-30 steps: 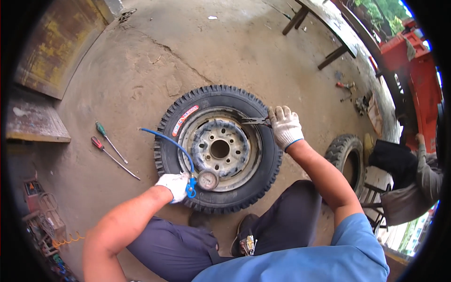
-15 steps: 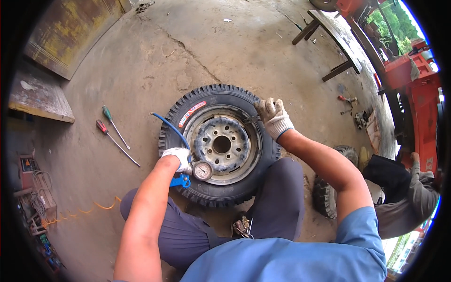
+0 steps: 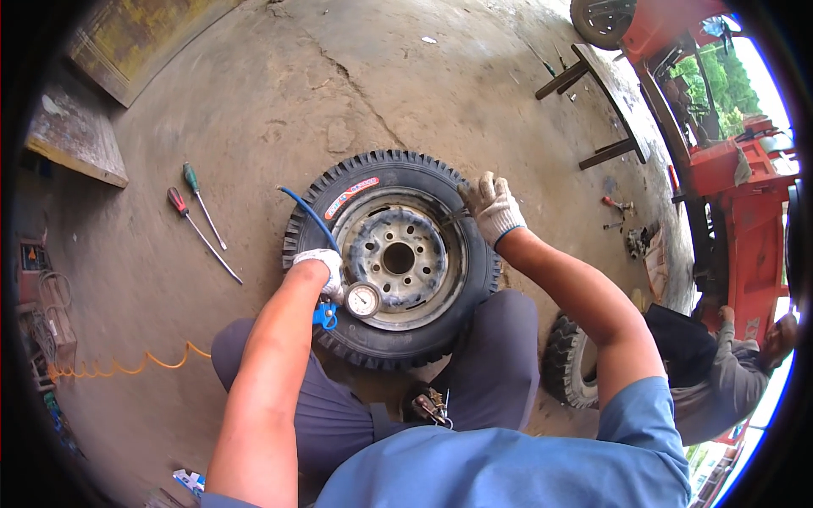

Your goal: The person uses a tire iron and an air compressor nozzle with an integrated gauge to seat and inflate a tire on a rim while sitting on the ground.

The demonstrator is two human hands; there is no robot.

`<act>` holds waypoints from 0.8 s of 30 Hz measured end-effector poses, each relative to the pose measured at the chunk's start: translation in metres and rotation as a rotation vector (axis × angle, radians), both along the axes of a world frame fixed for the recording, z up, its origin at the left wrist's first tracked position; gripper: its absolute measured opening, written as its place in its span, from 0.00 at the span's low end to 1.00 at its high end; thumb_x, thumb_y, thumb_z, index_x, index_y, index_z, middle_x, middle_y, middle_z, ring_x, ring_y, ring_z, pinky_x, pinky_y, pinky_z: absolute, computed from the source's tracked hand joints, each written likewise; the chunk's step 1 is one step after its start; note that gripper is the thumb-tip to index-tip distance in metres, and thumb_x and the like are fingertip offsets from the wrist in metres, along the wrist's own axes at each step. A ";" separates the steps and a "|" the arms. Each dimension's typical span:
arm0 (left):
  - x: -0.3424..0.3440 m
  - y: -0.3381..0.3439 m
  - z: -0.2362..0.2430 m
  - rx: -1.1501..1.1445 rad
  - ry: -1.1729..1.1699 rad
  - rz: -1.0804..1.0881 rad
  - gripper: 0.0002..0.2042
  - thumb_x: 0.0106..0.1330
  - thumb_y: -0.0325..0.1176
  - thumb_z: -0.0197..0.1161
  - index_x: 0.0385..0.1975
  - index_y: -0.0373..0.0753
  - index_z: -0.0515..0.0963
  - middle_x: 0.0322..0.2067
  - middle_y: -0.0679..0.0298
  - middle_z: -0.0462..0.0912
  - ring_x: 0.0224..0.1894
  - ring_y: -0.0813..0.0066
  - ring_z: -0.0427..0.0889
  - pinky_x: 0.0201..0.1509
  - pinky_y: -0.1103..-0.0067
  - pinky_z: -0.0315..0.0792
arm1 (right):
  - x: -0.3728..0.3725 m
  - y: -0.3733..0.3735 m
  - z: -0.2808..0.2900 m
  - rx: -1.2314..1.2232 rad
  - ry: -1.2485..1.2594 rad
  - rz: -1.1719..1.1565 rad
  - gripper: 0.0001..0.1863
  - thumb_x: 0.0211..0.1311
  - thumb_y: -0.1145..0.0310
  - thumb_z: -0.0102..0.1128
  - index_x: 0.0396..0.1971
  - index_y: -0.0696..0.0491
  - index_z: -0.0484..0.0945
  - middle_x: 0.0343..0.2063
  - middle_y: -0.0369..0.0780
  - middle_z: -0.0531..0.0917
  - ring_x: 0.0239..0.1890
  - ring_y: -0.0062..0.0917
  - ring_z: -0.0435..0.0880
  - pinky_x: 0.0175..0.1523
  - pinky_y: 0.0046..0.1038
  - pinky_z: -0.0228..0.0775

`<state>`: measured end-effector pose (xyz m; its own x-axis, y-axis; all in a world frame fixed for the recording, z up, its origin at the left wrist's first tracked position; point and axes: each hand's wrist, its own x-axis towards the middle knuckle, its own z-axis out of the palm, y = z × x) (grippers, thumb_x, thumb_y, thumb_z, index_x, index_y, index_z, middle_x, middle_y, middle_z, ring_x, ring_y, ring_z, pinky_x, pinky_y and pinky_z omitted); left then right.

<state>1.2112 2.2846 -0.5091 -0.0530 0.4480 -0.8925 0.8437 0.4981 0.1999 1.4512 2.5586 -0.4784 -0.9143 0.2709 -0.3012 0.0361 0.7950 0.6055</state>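
A tyre with a red-and-white sticker lies flat between my knees, around a worn steel wheel rim. My left hand, in a white glove, is closed on an air inflator at the tyre's left side, with a round gauge, a blue lever handle and a blue hose arching over the sidewall. My gloved right hand grips pliers over the upper-right rim edge; their jaws reach into the rim, partly hard to make out.
Two screwdrivers lie left on the floor. An orange coiled hose runs at lower left. A wooden board ledge is upper left. Right stand a bench, red machinery, a spare tyre and another person's grey sleeve. Tools lie nearby.
My right hand has shifted left and inward over the rim with the pliers. My left hand has risen along the tyre with the inflator. My knees are drawn closer around the wheel.
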 end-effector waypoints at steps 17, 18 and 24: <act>-0.006 -0.001 -0.017 -0.020 -0.026 -0.033 0.26 0.48 0.47 0.80 0.48 0.43 0.88 0.49 0.58 0.89 0.50 0.58 0.88 0.54 0.65 0.82 | -0.033 -0.025 -0.006 0.197 -0.254 0.130 0.29 0.71 0.60 0.48 0.71 0.47 0.67 0.53 0.39 0.78 0.60 0.35 0.73 0.65 0.50 0.58; -0.006 -0.002 -0.013 -0.014 -0.009 -0.028 0.26 0.48 0.47 0.80 0.48 0.43 0.88 0.49 0.58 0.89 0.50 0.58 0.88 0.54 0.65 0.82 | -0.037 -0.027 0.002 0.179 -0.322 0.179 0.29 0.71 0.60 0.49 0.71 0.47 0.67 0.52 0.38 0.78 0.60 0.34 0.74 0.65 0.51 0.58; -0.003 0.005 -0.007 0.015 -0.001 -0.001 0.22 0.51 0.42 0.82 0.42 0.37 0.89 0.41 0.59 0.91 0.41 0.63 0.89 0.50 0.68 0.83 | -0.017 0.003 0.015 -0.249 -0.101 -0.035 0.15 0.67 0.59 0.55 0.48 0.48 0.82 0.45 0.42 0.84 0.50 0.35 0.83 0.52 0.41 0.71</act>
<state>1.2081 2.2892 -0.5161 -0.0517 0.4613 -0.8858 0.8442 0.4940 0.2080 1.4342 2.5621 -0.4637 -0.8677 0.2078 -0.4516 0.0156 0.9194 0.3931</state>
